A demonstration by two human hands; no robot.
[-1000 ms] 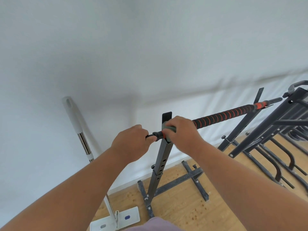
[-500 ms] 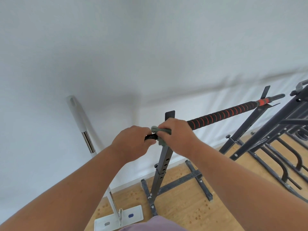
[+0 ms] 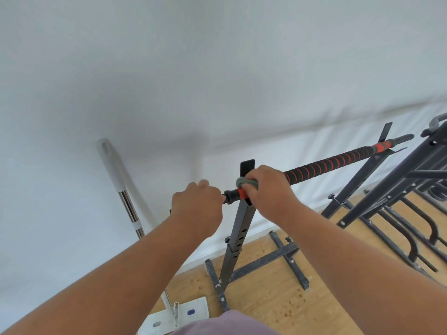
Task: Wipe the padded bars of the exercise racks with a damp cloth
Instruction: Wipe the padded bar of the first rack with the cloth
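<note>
**Cloth slides off the bar's end toward the foam**

Rightward along the bar goes the right hand (image 3: 268,189), now just past the upright, while the left hand (image 3: 197,201) has slipped back so more of the bare black bar end shows between the two. The right hand grasps a bunched grey-green damp cloth (image 3: 246,183) wrapped over the long black foam-padded bar with orange spiral stripes (image 3: 324,165). The left hand is clenched around the bar's near tip. The bar lies across the tall dark grey steel rack upright (image 3: 238,235) and a second slanted post at its far end, close to the white wall (image 3: 217,68). To the right, the padded length runs free up to an orange collar. Dark metal rack frames (image 3: 396,197) crowd the right edge; a white-and-chrome mop handle (image 3: 121,184) leans at left over the wooden floor (image 3: 278,298).
</note>
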